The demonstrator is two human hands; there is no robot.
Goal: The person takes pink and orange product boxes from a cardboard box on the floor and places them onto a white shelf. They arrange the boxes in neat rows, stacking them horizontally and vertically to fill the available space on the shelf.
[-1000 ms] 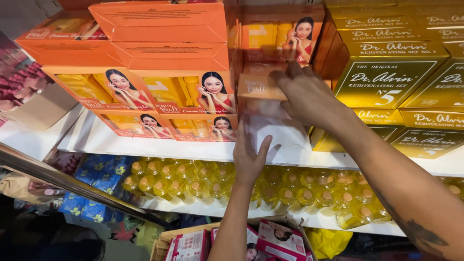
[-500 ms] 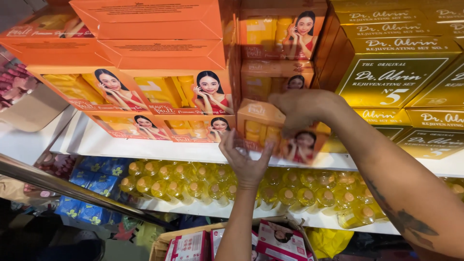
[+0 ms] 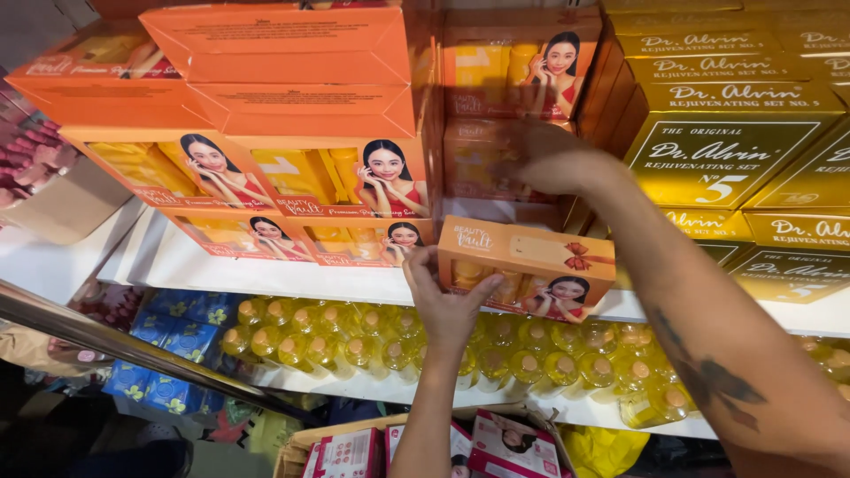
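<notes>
— While we start at the far left, what do we find on the white shelf point(image 3: 177, 265)?

— We find orange cartons point(image 3: 292, 62) piled flat, and beneath them window boxes with a pictured face turned outward, so we judge they are fronted for shoppers.

— And our left hand point(image 3: 447, 305)?

— We have it under and around the near end of the orange gift box point(image 3: 527, 265), fingers spread up its front and thumb on the side, bearing its weight as it tilts at the shelf edge.

— Our right hand point(image 3: 553, 164)?

— We rest it higher, fingers loosely curled against the stacked boxes in the gap behind, seemingly steadying them; it holds nothing we can see.

— Further right?

— Gold boxes point(image 3: 722, 164) stand in stepped stacks, and below, small yellow bottles point(image 3: 354, 341) sit packed in rows.
</notes>
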